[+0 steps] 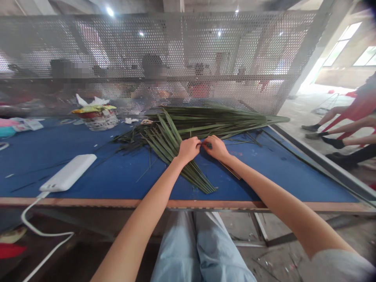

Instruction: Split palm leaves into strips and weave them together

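Observation:
My left hand and my right hand meet over the blue table, fingers pinched, their tips nearly touching. What they pinch is too small to make out. Under my left hand and wrist lies a fan-shaped green palm leaf, its folded strips spreading to the upper left. A thin brownish strip shows beside my right wrist; I cannot tell whether my right hand holds it. Behind both hands rests a pile of long green palm leaves, with dark, tangled ends on its left.
A white power bank with a cable lies left on the blue table. Farther back stands a patterned basket with a yellow wrapper and tissue. A perforated metal screen borders the back. People sit behind it and at right.

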`<move>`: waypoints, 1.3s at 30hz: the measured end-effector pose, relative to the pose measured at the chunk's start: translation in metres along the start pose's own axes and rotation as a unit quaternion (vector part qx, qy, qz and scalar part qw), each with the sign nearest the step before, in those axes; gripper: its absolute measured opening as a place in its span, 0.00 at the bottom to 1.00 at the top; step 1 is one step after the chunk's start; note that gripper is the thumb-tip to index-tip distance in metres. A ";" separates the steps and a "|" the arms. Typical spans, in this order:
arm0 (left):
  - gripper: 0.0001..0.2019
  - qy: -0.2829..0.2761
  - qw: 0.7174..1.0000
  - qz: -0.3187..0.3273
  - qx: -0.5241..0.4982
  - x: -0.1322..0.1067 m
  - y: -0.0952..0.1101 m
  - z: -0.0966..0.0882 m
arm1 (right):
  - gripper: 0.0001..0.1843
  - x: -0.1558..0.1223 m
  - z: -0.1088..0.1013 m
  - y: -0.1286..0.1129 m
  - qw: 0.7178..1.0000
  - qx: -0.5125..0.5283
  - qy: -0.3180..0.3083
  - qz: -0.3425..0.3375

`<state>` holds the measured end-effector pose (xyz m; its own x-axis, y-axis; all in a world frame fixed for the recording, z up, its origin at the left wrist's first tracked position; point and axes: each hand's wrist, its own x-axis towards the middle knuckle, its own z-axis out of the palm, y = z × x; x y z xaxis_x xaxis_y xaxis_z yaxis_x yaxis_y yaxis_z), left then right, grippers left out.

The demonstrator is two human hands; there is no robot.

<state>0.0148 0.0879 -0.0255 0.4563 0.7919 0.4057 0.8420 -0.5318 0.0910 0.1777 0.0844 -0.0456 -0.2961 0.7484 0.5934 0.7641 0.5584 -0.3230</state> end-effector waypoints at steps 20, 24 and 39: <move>0.14 -0.033 0.999 -0.015 0.032 -0.002 0.009 -0.003 | 0.06 -0.002 0.001 0.000 0.999 -0.030 -0.010 -0.018; 0.14 -0.042 0.998 -0.019 0.032 -0.003 0.009 -0.004 | 0.08 -0.002 0.001 0.000 0.999 -0.041 -0.016 -0.024; 0.14 -0.037 0.998 -0.033 0.036 -0.004 0.013 -0.002 | 0.05 -0.002 0.002 0.002 0.999 -0.031 -0.001 -0.040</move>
<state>0.0230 0.0776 -0.0236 0.4170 0.8462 0.3318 0.8883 -0.4568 0.0487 0.1783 0.0849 -0.0490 -0.3593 0.7027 0.6141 0.7719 0.5936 -0.2277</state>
